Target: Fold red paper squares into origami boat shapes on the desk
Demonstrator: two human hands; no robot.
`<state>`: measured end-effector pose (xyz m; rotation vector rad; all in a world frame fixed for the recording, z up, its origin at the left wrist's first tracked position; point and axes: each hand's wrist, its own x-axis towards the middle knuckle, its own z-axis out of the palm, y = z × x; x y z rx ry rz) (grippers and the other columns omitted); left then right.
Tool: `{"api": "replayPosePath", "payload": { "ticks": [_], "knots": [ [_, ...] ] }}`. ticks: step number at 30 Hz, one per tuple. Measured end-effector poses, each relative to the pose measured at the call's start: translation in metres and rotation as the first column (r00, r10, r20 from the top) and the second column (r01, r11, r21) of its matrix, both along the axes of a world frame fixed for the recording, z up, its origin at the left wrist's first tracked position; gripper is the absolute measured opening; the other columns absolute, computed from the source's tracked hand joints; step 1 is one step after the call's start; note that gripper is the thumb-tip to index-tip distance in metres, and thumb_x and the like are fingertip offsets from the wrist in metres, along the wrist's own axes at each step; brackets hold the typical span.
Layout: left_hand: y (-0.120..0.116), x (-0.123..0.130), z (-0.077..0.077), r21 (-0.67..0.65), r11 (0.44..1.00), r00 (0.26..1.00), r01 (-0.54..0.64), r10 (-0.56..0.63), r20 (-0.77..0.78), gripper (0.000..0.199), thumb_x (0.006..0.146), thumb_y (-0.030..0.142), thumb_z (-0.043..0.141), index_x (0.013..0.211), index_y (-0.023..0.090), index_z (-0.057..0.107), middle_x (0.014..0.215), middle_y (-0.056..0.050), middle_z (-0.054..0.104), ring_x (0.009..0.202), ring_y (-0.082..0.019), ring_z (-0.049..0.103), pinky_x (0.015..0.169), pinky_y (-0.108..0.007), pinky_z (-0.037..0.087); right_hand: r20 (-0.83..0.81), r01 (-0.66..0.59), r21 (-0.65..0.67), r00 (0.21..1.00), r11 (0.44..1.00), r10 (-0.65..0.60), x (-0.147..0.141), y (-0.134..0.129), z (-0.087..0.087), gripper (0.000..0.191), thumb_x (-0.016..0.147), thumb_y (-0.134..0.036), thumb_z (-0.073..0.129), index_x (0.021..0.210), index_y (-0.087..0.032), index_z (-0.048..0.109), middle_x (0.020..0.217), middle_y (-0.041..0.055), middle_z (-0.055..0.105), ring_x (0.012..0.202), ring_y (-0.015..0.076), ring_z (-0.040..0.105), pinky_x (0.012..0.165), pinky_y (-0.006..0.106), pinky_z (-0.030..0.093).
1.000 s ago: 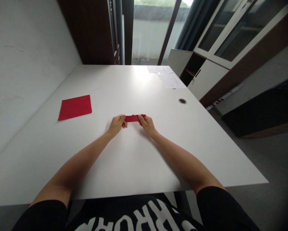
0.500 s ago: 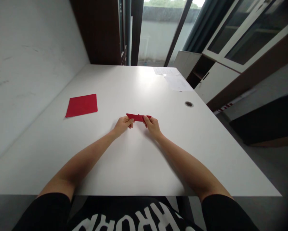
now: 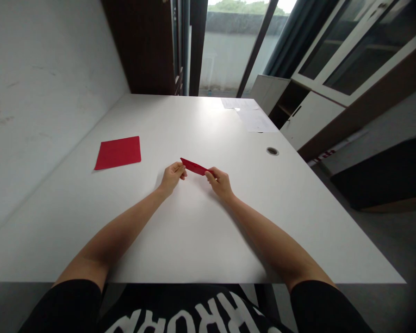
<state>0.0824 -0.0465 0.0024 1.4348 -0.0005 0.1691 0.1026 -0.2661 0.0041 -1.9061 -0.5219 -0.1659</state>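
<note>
A folded piece of red paper is held between my two hands, just above the white table. It looks like a narrow strip with pointed ends, slanting down from left to right. My left hand pinches its left end between thumb and fingers. Closed on the right end is my right hand, its thumb on the near side. The fingers partly cover both ends of the paper. Off to the left, a flat red sheet lies on the table.
White printed papers lie at the table's far right, with a round cable hole nearer me. A wall borders the left side. White cabinets stand beyond the right edge, and a glass door is behind the table.
My left hand has shifted slightly left and away from me, raising the paper's left end. The strip has gone from nearly level to slanted. My right hand has hardly moved.
</note>
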Motion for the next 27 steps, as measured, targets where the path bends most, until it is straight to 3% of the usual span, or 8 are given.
{"api": "replayPosePath", "payload": {
  "ticks": [6,10,16,23,27],
  "knots": [
    [0.0018,0.0014,-0.0007,0.03,0.999,0.999,-0.04,0.04,-0.017,0.035,0.086,0.049,0.07,0.099,0.017,0.07,0.079,-0.002,0.067,0.059,-0.009,0.054,0.061,-0.025,0.046,0.111,-0.013,-0.109,0.993,0.994,0.025,-0.0001,0.0006,-0.0022,0.029,0.096,-0.046,0.056,0.092,-0.021,0.069,0.072,0.001,0.062,0.062,0.0155,0.05,0.061,0.029,0.037],
    [0.0024,0.0006,-0.0009,0.078,0.993,0.996,-0.084,0.084,-0.001,0.038,0.09,0.056,0.062,0.089,0.018,0.067,0.078,-0.001,0.065,0.058,-0.009,0.054,0.059,-0.024,0.044,0.236,-0.012,-0.243,0.969,0.97,0.071,0.001,-0.0011,-0.0045,0.029,0.101,-0.043,0.052,0.092,-0.021,0.069,0.079,0.0034,0.066,0.063,0.0152,0.052,0.064,0.029,0.037],
    [0.003,0.0008,-0.003,0.267,0.958,0.995,-0.101,0.096,0.032,0.04,0.091,0.056,0.059,0.083,0.018,0.069,0.077,-0.002,0.067,0.061,-0.012,0.056,0.061,-0.025,0.045,0.392,0.035,-0.43,0.907,0.902,0.152,0.0023,-0.0022,-0.0084,0.026,0.104,-0.039,0.05,0.093,-0.021,0.067,0.08,0.004,0.066,0.069,0.0161,0.055,0.066,0.029,0.036],
    [0.0022,-0.0006,-0.0045,0.364,0.928,0.996,-0.084,0.074,0.04,0.035,0.092,0.049,0.059,0.091,0.019,0.075,0.078,-0.003,0.071,0.065,-0.015,0.06,0.064,-0.026,0.045,0.415,0.082,-0.477,0.899,0.875,0.141,0.0024,-0.001,-0.0093,0.024,0.103,-0.037,0.052,0.09,-0.021,0.065,0.079,0.003,0.065,0.07,0.0156,0.055,0.065,0.028,0.034],
    [0.002,0.0011,-0.0069,0.291,0.954,0.997,-0.075,0.076,0.01,0.034,0.09,0.049,0.062,0.089,0.018,0.075,0.074,-0.002,0.069,0.066,-0.015,0.061,0.066,-0.027,0.046,0.405,0.079,-0.475,0.904,0.876,0.139,0.0027,-0.0007,-0.0097,0.023,0.103,-0.036,0.054,0.091,-0.021,0.065,0.08,0.0029,0.066,0.07,0.0151,0.055,0.066,0.028,0.034]
  ]
}}
